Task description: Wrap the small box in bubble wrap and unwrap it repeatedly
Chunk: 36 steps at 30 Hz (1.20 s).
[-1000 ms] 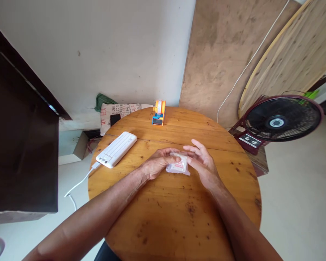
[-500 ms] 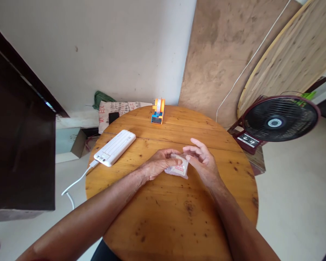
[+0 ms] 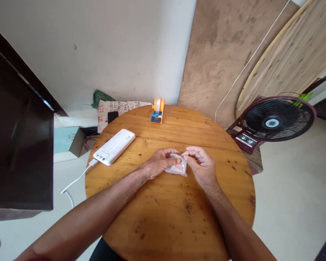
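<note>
A small white packet in clear plastic wrap [image 3: 180, 168], with red print on its face, is held just above or on the round wooden table [image 3: 163, 221]; I cannot tell which. My left hand [image 3: 163, 162] grips its left side, thumb lying across the top. At the packet's upper right corner, my right hand [image 3: 202, 165] pinches with thumb and index finger, apparently on the edge of the wrap. The other right fingers are curled in.
A white power bank [image 3: 114, 146] with a white cable [image 3: 75, 180] lies at the left. An orange and blue tape dispenser [image 3: 158, 110] stands at the table's far edge. A dark red fan [image 3: 271, 123] stands beyond the right edge. Behind it leans a round wooden board [image 3: 285, 54].
My right hand's fingers have come down from a spread pose and closed in a pinch at the packet's upper right corner. The left hand keeps its hold.
</note>
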{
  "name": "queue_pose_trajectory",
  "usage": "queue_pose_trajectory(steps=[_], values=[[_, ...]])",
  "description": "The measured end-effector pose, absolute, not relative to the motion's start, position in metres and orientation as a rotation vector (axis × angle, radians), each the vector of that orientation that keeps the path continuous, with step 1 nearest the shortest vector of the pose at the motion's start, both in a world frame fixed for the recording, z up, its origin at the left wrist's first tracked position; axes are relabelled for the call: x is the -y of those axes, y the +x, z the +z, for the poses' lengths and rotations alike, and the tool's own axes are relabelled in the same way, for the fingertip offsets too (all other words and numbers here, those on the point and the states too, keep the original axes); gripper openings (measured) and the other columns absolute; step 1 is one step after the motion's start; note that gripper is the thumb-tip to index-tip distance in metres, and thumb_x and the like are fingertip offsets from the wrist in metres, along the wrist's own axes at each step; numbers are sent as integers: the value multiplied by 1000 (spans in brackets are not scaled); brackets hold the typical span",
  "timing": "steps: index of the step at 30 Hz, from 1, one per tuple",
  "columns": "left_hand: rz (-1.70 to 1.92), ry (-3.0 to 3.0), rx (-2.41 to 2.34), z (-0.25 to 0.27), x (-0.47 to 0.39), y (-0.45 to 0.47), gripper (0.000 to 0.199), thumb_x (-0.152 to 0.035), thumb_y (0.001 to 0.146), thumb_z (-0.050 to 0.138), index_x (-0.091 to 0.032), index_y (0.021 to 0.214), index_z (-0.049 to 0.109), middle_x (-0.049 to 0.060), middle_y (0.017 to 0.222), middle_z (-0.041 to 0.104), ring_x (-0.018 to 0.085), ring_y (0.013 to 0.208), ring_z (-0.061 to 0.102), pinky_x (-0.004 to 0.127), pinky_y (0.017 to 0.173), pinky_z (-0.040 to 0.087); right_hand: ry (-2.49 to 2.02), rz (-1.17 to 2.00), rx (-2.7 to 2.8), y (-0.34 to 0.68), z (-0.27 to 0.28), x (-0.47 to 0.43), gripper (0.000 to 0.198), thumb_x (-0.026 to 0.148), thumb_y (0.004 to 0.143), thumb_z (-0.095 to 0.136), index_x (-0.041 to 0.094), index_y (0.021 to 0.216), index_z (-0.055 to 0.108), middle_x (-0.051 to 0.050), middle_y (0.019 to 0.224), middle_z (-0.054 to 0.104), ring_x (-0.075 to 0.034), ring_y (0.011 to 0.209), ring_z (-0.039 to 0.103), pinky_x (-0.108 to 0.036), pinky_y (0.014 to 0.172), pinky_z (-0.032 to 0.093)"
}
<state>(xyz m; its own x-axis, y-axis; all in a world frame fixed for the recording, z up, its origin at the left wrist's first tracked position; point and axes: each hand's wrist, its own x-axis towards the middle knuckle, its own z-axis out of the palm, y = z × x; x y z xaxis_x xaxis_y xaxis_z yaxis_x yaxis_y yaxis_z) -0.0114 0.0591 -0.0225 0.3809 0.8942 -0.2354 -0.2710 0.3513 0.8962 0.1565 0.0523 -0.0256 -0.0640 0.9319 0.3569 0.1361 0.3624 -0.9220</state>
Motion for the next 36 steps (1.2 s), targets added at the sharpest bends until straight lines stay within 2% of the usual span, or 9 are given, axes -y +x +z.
queue_pose_trajectory(steps=[4,9,13,17,20,23,27,31,36], values=[[888,827,-803,-24,-62,-13,49,-33,52,87,-14,92,67,0,76,67,11,63,60,24,64,44,-1008,770,1619,158,-25,-51,18,21,82,62,23,100,59,-1,86,71,-16,80,66,-33,80,52],[869,778,-736,-28,-66,-16,45,-39,58,85,-12,90,68,3,76,68,14,67,61,27,69,44,-1046,376,1917,162,-16,-46,26,20,86,55,25,112,58,-4,98,72,-20,93,66,-38,90,50],[876,703,-700,-24,-69,-20,43,-38,59,85,-10,88,69,6,79,70,16,72,62,30,74,45,-968,94,2223,162,-10,-42,39,18,87,51,26,125,56,-7,115,68,-24,108,62,-45,97,43],[865,661,-659,-23,-72,-24,39,-37,62,84,-10,86,69,8,82,71,18,74,63,31,75,46,-952,-92,2334,157,-10,-40,46,20,89,50,25,135,48,-7,121,66,-24,119,56,-47,104,33],[827,632,-641,-22,-74,-26,39,-42,65,80,-10,85,70,9,83,71,19,77,63,31,76,46,-961,-194,2324,155,-13,-41,46,21,91,51,23,137,46,-9,122,66,-24,120,56,-46,103,33],[816,612,-637,-21,-75,-26,41,-47,68,76,-11,86,70,9,84,71,19,78,63,31,76,47,-939,-229,2302,154,-16,-43,47,19,91,52,24,137,45,-8,121,66,-24,118,57,-45,101,35],[885,629,-668,-20,-74,-25,38,-33,62,82,-10,88,68,7,81,70,17,74,63,29,72,47,-885,-213,2285,153,-21,-43,49,15,91,53,27,137,45,-5,122,66,-23,120,56,-44,103,33],[960,620,-682,-21,-74,-24,39,-29,60,84,-11,90,67,5,81,69,16,71,62,28,70,46,-870,-152,2291,152,-23,-40,48,12,89,53,30,133,49,-3,121,67,-23,119,57,-45,103,32],[957,646,-648,-17,-72,-25,40,-30,59,85,-12,91,67,6,86,70,16,73,62,29,71,46,-958,105,1969,157,-17,-37,45,20,84,58,27,128,51,-9,121,63,-26,115,57,-47,98,41]])
